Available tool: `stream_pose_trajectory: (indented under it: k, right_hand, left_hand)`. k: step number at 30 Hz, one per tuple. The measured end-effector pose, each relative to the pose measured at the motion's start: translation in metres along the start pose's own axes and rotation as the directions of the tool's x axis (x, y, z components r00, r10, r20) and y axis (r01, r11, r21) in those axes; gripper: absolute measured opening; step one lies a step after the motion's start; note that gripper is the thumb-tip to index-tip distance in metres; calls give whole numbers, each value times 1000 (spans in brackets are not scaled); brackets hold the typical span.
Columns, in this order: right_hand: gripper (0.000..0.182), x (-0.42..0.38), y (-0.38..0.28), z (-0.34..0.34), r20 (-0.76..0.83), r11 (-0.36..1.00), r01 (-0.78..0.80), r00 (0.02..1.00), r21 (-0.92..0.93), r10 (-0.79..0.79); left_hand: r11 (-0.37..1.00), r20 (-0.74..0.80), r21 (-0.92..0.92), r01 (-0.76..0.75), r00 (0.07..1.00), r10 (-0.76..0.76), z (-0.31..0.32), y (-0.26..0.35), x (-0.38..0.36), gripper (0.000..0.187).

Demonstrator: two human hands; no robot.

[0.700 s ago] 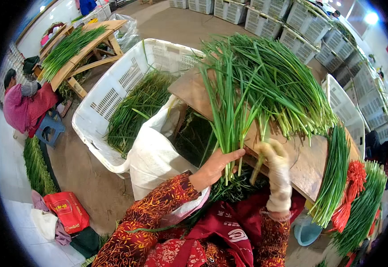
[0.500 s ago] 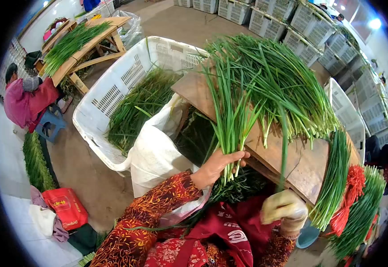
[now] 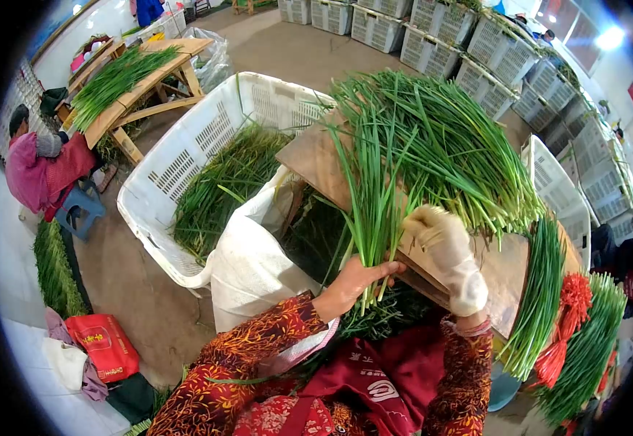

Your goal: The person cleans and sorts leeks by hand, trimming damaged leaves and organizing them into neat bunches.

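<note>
Green stalks [image 3: 373, 221] in left fingers [image 3: 385, 270], right fingers [image 3: 425, 224] unclear, near wooden board [image 3: 502, 280], crates [image 3: 430, 52] beyond

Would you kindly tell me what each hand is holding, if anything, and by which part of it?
The left hand holds a bunch of green stalks near its lower end. Whether the gloved right hand grips anything cannot be told.

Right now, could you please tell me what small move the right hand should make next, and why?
A pinch at the near edge of the green pile on the board seems best: the gloved right hand is close to its pale stem ends, while the left hand grips a bunch.
</note>
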State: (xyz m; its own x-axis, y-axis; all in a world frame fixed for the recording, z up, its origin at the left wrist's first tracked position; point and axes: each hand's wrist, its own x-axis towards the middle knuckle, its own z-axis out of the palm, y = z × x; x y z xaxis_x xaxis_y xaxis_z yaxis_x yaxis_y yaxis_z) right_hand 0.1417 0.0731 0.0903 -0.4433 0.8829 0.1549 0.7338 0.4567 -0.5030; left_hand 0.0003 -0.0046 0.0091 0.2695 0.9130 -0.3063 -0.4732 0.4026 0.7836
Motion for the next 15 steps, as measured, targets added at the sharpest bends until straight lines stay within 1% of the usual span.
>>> stream_pose_trajectory:
  k: [1, 2, 4, 5, 6, 7, 8, 9, 10, 11, 12, 13, 14, 15]
  right_hand:
    - [12, 2, -6, -14, 3, 924, -143, 988, 355, 152]
    - [10, 0, -13, -29, 59, 706, -257, 955, 660, 292]
    - [7, -18, -21, -69, -110, 511, -113, 916, 852, 386]
    - [7, -37, -22, -61, -454, 630, 124, 799, 766, 394]
    - [7, -52, -22, -58, -610, 688, 232, 698, 688, 375]
    - [8, -67, -22, -54, -744, 751, 309, 573, 583, 342]
    - [14, -75, -21, -59, -288, 687, 12, 913, 726, 288]
    - [23, -81, -20, -63, 272, 654, -322, 945, 684, 181]
    - [33, -85, -18, -66, 751, 662, -585, 658, 468, 50]
    - [29, -84, -16, -53, 539, 903, -393, 805, 173, 247]
    - [27, -83, -12, -31, 242, 944, -246, 924, -218, 297]
    - [29, -75, -6, -18, 81, 944, -305, 945, -123, 316]
    - [31, -61, 2, -10, -84, 939, -342, 937, -24, 339]
    - [31, -48, 8, -4, -102, 941, -337, 937, -22, 333]
  left_hand:
    - [1000, 0, -1, 5, 1000, -5, -1, 1, -1, 29]
    - [1000, 9, -10, 17, 1000, -17, -3, 2, -1, 30]
    - [999, 20, -28, 35, 999, -34, -5, 0, -1, 32]
    - [996, 38, -85, 6, 999, -2, -5, -1, 0, 33]
    - [990, 58, -142, -22, 998, 31, -5, -2, 2, 34]
    - [980, 67, -193, 40, 997, -28, -4, 3, 1, 37]
    - [975, 81, -220, 42, 996, -25, 0, 10, -5, 36]
    - [954, 126, -294, 57, 992, -20, 0, 11, -3, 37]
    - [928, 167, -365, 74, 986, -12, 1, 14, -3, 37]
    - [921, 113, -375, 105, 991, -67, 5, 18, -6, 34]
    - [922, 115, -370, 112, 991, -74, 3, 17, -6, 34]
    - [869, 194, -477, 129, 980, -38, 0, 17, -5, 30]
    - [803, 269, -577, 151, 963, 12, 0, 20, -4, 27]
    - [757, 314, -617, 216, 949, -15, 7, 32, -5, 20]
